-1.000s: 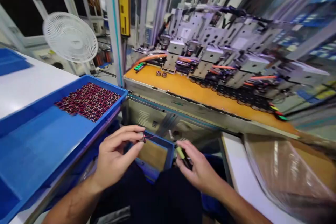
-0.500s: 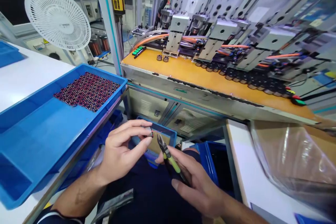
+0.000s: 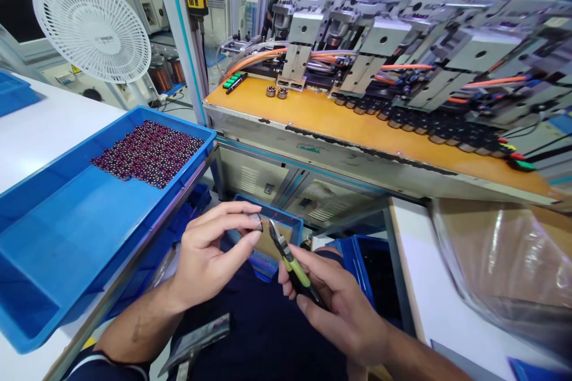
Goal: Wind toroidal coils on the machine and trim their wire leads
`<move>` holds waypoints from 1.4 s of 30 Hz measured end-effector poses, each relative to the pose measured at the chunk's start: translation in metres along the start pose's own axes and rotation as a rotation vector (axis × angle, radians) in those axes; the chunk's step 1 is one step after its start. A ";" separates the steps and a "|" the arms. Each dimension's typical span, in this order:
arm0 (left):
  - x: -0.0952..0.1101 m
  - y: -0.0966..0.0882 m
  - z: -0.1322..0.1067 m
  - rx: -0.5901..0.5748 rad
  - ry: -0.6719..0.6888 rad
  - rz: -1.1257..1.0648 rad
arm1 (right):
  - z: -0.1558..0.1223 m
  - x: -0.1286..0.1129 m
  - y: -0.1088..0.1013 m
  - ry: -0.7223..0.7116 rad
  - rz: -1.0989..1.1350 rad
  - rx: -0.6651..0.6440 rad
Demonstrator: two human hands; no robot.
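Observation:
My left hand (image 3: 210, 253) pinches a small dark coil part (image 3: 256, 220) between thumb and fingertips, held over my lap. My right hand (image 3: 335, 300) grips small cutting pliers (image 3: 289, 259) with yellow-green handles, jaws pointing up and left toward the part, a short gap away. Below the two hands sits a small blue bin (image 3: 277, 232) with a brown bottom. A large blue tray (image 3: 67, 232) on my left holds a heap of small dark red coils (image 3: 149, 152) at its far end.
A machine with an orange deck (image 3: 339, 125) and grey metal heads (image 3: 384, 30) stands ahead. A white fan (image 3: 92, 27) is at the far left. Clear plastic sheeting (image 3: 504, 262) lies on the white table at right. More blue bins (image 3: 370, 268) sit near the floor.
The view has tilted down and closer. My right hand turned the pliers upright and brought their jaws near the part in my left hand.

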State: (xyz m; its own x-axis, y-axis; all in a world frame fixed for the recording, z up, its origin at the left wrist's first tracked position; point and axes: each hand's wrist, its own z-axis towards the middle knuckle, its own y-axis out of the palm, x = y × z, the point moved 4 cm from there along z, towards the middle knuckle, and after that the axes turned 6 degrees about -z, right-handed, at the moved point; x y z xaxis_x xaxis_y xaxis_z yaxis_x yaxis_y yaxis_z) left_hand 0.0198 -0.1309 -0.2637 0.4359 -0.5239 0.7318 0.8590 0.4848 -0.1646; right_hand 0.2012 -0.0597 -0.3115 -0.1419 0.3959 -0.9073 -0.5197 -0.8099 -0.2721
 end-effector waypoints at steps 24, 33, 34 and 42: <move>-0.006 -0.001 0.003 -0.056 0.176 -0.016 | -0.017 0.011 -0.006 0.232 0.267 0.013; -0.012 0.001 -0.005 -0.048 0.340 -0.124 | -0.043 -0.008 -0.011 0.173 0.247 -0.088; -0.012 0.001 -0.007 -0.051 0.352 -0.113 | -0.044 -0.011 -0.010 0.173 0.242 -0.088; -0.003 -0.003 -0.011 -0.071 0.398 0.116 | -0.036 -0.016 -0.004 0.159 0.242 -0.096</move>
State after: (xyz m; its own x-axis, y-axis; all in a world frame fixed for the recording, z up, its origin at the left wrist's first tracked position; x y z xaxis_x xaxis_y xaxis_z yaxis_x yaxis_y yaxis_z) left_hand 0.0192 -0.1383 -0.2730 0.5886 -0.7051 0.3955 0.8084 0.5142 -0.2864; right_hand 0.2365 -0.0784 -0.3075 -0.1142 0.1193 -0.9863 -0.4037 -0.9127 -0.0637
